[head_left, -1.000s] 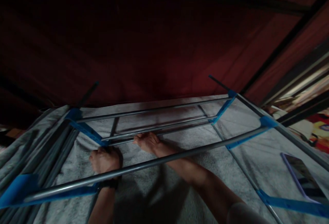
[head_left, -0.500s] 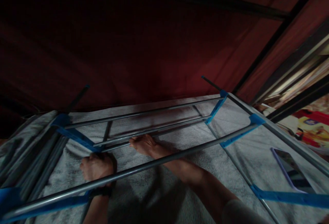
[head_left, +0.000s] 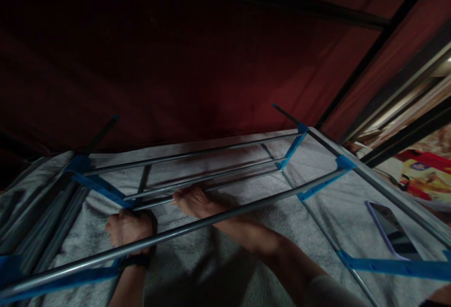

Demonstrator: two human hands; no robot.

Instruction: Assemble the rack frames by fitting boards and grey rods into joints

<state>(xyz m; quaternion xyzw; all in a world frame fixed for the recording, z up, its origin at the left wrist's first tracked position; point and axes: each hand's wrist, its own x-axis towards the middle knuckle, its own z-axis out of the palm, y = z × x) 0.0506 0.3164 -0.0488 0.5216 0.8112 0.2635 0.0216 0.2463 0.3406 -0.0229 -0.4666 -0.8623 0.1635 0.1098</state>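
Observation:
A half-built rack of grey metal tubes (head_left: pixel 218 220) and blue plastic connectors (head_left: pixel 100 187) surrounds my hands. My right hand (head_left: pixel 192 202) is closed around a thin grey tube (head_left: pixel 155 203) low in the rack, behind the long front tube. Left of it, my left hand (head_left: pixel 128 228), with a dark band on the wrist, is curled at the lower end of the left blue connector, where the tube's end lies. Its fingertips are hidden, so the exact part it grips cannot be made out.
Beneath the rack lies a grey fleece blanket (head_left: pixel 246 260). A bundle of loose tubes (head_left: pixel 52 222) is at left. A phone (head_left: pixel 392 229) lies at right, near a red and yellow packet (head_left: pixel 430 173). A dark red wall (head_left: pixel 211 81) stands behind. Some skin shows at the lower right corner.
The view has shifted slightly, so everything sits a little further left. Both hands keep nearly the same places and grips. More of the skin at the lower right corner shows.

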